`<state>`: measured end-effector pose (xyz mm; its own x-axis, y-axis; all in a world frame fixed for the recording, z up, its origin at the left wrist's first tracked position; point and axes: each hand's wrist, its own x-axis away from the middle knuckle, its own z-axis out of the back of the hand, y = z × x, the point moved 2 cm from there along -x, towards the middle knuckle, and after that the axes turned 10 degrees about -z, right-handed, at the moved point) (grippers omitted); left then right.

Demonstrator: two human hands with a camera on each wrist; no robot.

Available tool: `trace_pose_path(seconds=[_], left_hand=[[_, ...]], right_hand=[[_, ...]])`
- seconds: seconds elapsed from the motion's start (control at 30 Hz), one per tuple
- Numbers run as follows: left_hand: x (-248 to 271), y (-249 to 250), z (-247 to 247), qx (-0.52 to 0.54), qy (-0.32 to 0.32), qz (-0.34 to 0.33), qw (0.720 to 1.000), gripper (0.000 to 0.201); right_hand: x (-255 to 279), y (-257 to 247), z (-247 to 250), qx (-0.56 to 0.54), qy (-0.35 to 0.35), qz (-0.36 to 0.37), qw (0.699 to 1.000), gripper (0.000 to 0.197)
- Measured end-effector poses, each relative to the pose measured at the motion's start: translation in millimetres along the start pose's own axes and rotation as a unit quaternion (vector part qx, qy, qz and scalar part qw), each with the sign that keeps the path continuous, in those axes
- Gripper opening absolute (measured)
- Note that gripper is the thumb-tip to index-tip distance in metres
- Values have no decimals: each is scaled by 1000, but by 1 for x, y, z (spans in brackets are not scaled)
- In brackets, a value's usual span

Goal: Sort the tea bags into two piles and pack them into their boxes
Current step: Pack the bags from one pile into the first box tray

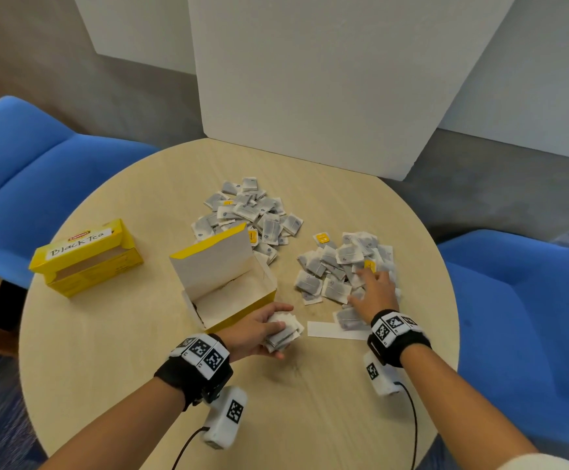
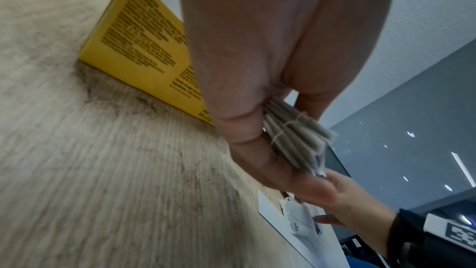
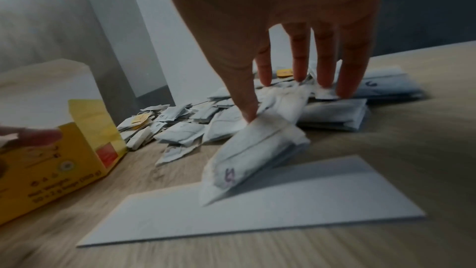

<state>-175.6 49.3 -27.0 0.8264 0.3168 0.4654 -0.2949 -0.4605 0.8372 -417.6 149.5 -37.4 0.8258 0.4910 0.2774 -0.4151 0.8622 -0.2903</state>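
Observation:
Two loose piles of tea bags lie on the round table (image 1: 134, 340): a far pile (image 1: 249, 212) and a nearer right pile (image 1: 340, 266). An open, empty yellow box (image 1: 215, 266) stands between them and me, its lid raised. My left hand (image 1: 278, 329) grips a stack of tea bags (image 2: 296, 138) just right of that box's front corner. My right hand (image 1: 373, 286) lies over the right pile with straight, spread fingers (image 3: 298, 58) touching the bags. Its thumb touches one tilted bag (image 3: 252, 154).
A second yellow box labelled "Black Tea" (image 1: 86, 256) sits open at the table's left. A white paper strip (image 1: 330, 330) lies near my right wrist. Blue chairs (image 1: 22, 164) flank the table, and white panels (image 1: 310, 79) stand behind it.

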Motion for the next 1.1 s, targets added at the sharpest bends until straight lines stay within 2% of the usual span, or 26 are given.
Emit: trace_pose_path(seconds=[0.2, 0.43, 0.6, 0.77, 0.93, 1.1], left_hand=[[-3, 0, 0, -7, 2, 2, 1000, 34], [-4, 2, 0, -17, 14, 4, 1000, 31], [-6, 3, -3, -18, 22, 7, 1000, 27], [-7, 5, -6, -8, 19, 7, 1000, 26], [-5, 7, -11, -10, 15, -8, 1000, 27], [-3, 9, -13, 8, -1, -12, 1000, 44]], right_hand=[[0, -5, -3, -25, 5, 17, 1000, 29], [9, -7, 2, -141, 28, 17, 990, 29], [17, -5, 13, -315, 0, -13, 949, 22], [39, -14, 24, -433, -93, 28, 896, 22], [58, -31, 36, -450, -142, 75, 879, 24], [87, -54, 28, -442, -235, 115, 858, 23]])
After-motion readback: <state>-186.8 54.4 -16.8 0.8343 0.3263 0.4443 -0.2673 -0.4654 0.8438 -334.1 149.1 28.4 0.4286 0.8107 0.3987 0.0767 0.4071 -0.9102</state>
